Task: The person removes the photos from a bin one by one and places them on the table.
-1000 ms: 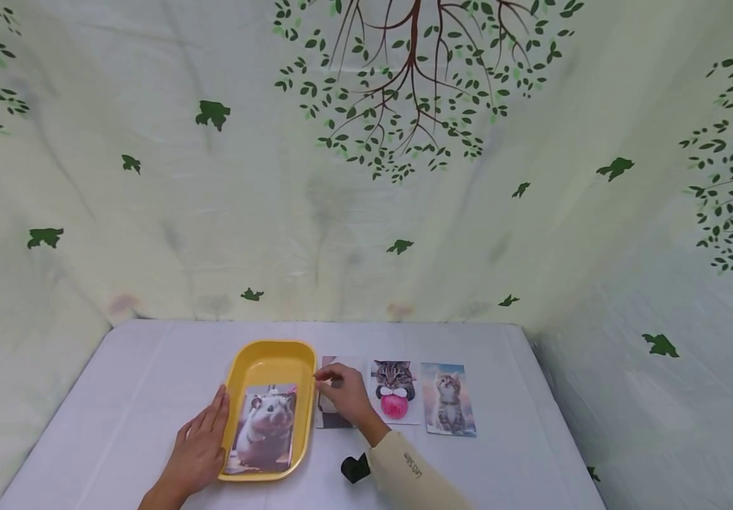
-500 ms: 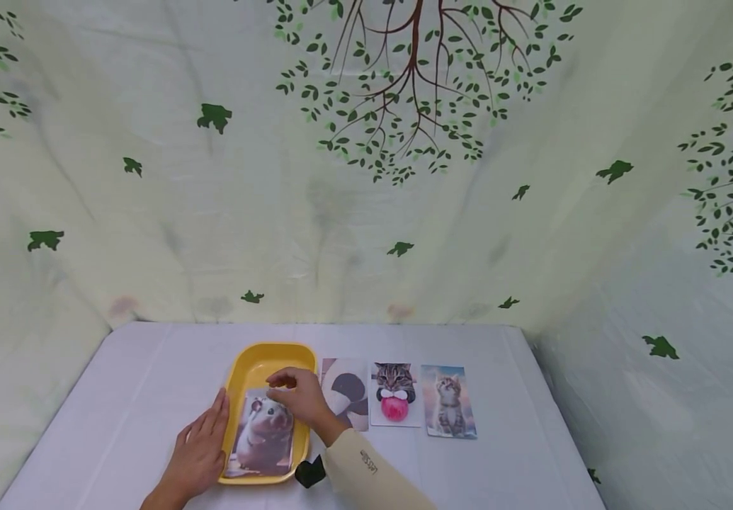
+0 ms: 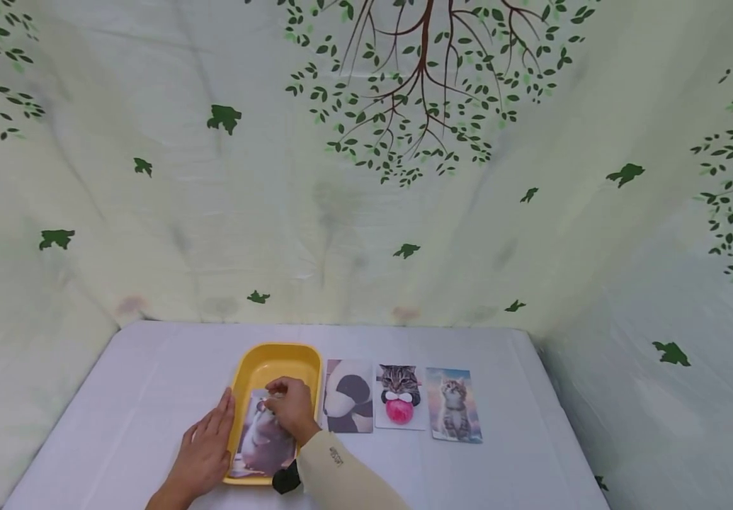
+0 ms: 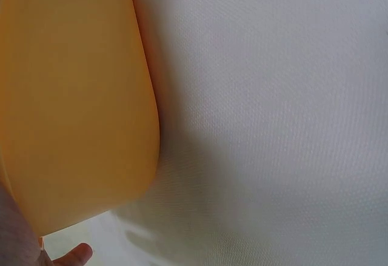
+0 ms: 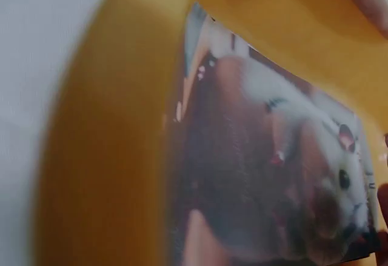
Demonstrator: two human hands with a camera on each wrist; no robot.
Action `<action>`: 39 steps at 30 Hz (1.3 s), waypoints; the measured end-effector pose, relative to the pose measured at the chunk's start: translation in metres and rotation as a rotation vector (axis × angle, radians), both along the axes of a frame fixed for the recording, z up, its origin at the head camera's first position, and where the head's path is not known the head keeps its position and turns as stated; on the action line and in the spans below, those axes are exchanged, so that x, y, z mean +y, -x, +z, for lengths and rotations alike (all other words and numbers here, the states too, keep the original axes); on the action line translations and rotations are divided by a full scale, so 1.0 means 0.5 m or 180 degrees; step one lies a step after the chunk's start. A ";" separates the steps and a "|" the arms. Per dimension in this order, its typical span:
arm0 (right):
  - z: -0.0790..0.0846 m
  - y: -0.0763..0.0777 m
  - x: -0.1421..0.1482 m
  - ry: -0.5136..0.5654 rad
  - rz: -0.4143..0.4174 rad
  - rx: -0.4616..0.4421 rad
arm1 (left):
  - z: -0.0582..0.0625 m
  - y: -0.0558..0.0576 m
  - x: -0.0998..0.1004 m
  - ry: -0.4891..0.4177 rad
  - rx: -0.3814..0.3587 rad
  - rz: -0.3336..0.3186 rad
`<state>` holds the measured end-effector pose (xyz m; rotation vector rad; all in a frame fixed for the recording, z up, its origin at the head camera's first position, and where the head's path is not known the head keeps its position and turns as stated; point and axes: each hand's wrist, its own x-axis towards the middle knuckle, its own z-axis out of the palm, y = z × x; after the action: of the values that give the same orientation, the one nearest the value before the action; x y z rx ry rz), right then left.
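Right grip (image 3: pixel 293 409) on hamster card (image 3: pixel 258 443)

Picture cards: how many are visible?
4: hamster card in the yellow tray; right of it on the table, grey-white card, pink-ball card, kitten card. More may hide underneath.

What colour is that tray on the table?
The tray is plain yellow, seen best in the head view.
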<state>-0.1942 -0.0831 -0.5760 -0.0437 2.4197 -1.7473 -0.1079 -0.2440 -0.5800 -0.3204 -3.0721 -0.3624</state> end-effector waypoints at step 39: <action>-0.007 -0.004 -0.016 -0.0648 -0.0135 -0.0464 | -0.002 0.002 -0.003 0.0027 0.0003 -0.0001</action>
<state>-0.1924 -0.0911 -0.5795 0.1542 2.4921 -1.4554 -0.1088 -0.2458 -0.5808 -0.3214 -3.0735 -0.3492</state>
